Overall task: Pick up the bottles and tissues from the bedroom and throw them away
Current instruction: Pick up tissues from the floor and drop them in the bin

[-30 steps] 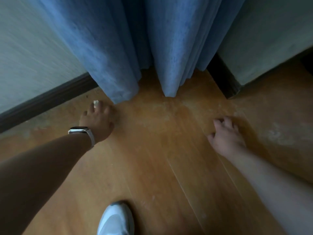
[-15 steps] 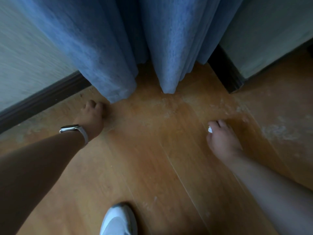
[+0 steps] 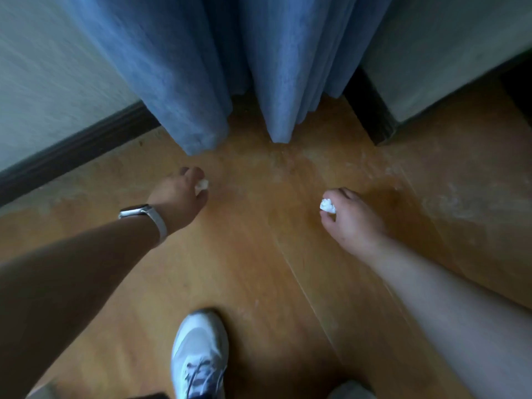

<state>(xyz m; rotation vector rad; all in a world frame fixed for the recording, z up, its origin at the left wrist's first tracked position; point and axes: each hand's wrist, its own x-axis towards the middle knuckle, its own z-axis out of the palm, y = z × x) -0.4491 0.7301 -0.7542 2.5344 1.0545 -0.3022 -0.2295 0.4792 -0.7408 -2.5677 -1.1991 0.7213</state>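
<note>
Plainly, each hand pinched a small tissue wad above the wooden floor: the left hand held one near the blue curtain, the right hand another. Such light fingertip grips risked dropping a wad while walking off.

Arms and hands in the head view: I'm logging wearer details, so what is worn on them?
Both forearms are bare, with no sleeves in view. The left hand has a watch at its wrist, with a silver-toned case and a light band. The right hand has no watch, ring or glove that shows.
</note>
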